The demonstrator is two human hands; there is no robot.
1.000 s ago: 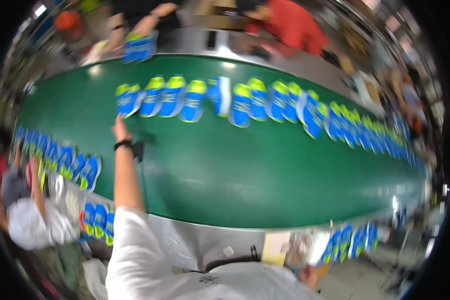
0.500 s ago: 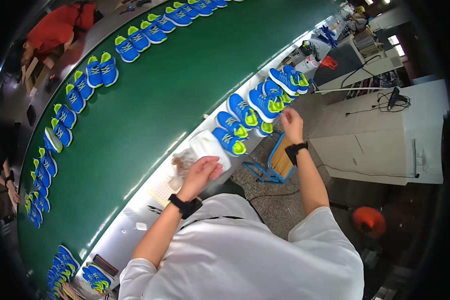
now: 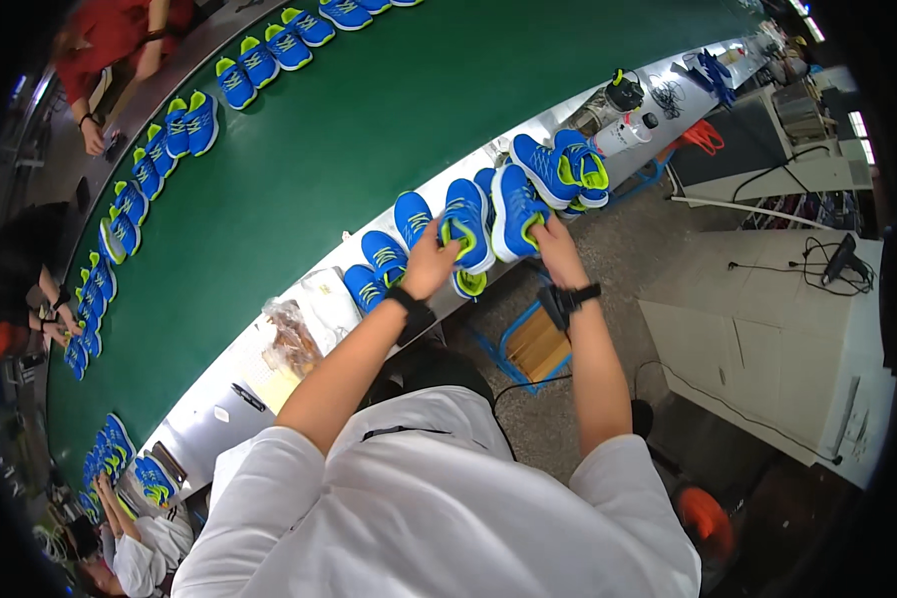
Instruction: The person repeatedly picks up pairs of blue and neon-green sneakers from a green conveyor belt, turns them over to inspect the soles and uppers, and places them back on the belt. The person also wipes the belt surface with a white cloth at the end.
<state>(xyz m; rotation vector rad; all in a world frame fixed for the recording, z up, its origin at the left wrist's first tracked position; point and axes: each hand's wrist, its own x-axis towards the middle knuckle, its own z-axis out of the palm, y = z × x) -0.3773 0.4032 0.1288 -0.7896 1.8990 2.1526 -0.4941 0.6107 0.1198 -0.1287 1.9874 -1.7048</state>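
Observation:
My left hand (image 3: 431, 265) is closed on the heel end of a blue sneaker (image 3: 465, 214) with lime lining and a white sole. A second blue sneaker (image 3: 514, 204) is gripped at its heel by my right hand (image 3: 560, 253), its toe pointing away from me. The two shoes are side by side, nearly touching. More of the same sneakers (image 3: 383, 253) sit to the left of my left hand. Stacked sneakers (image 3: 546, 169) lie just beyond my right hand. My fingertips are partly hidden inside the shoe openings.
A green conveyor belt (image 3: 299, 159) carries a row of sneakers along its far side. Bottles (image 3: 626, 134) stand on the white ledge at right; a clear plastic bag (image 3: 291, 337) lies at left. Below is a blue-framed stool (image 3: 536, 347). Other people work across the belt and at lower left.
Both hands, empty before, have reached forward and each taken hold of a sneaker from the group on the ledge. The view has turned slightly, and belt-side co-workers have moved.

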